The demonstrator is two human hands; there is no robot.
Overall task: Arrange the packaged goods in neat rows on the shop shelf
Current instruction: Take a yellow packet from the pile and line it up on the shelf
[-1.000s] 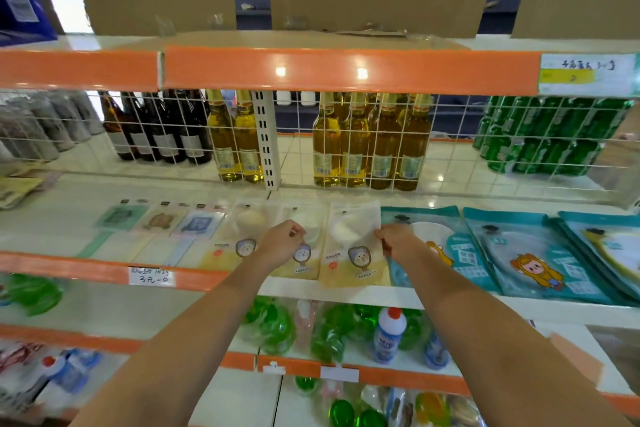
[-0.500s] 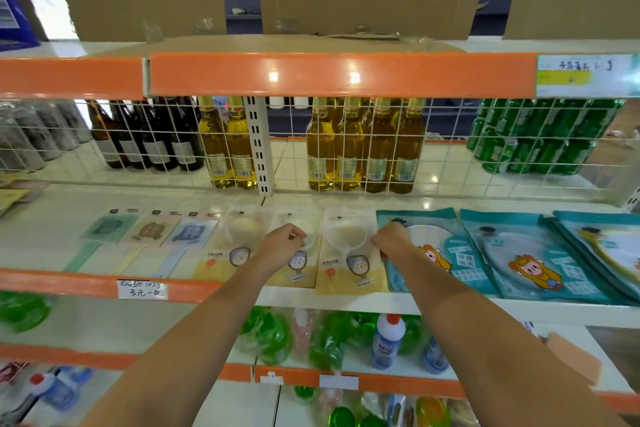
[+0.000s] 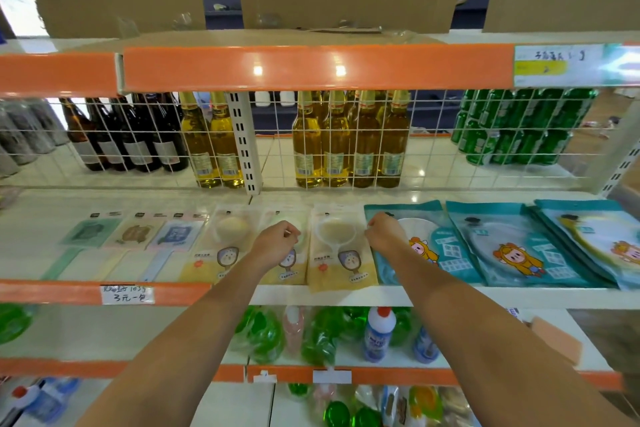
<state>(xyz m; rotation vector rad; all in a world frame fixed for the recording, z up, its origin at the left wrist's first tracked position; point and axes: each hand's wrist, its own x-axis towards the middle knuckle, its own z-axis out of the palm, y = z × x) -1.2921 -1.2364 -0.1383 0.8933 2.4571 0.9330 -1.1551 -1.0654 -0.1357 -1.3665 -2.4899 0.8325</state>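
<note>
On the middle shelf [image 3: 450, 296] the yellow packets [image 3: 341, 250] lay flat in a row; my left hand [image 3: 275, 243] and right hand [image 3: 384, 236] pinched one's edges, fingers curled, so I judged squaring it gently against its neighbours best

The white shelf [image 3: 104, 198] has an orange front strip carrying a handwritten price tag [image 3: 127, 294]. Flat on it, left to right, lie three pastel packets [image 3: 138, 232], three yellow packets [image 3: 341, 253] side by side, and overlapping teal packets [image 3: 512, 246] with a cartoon figure. A wire grid [image 3: 433, 146] backs the shelf.
</note>
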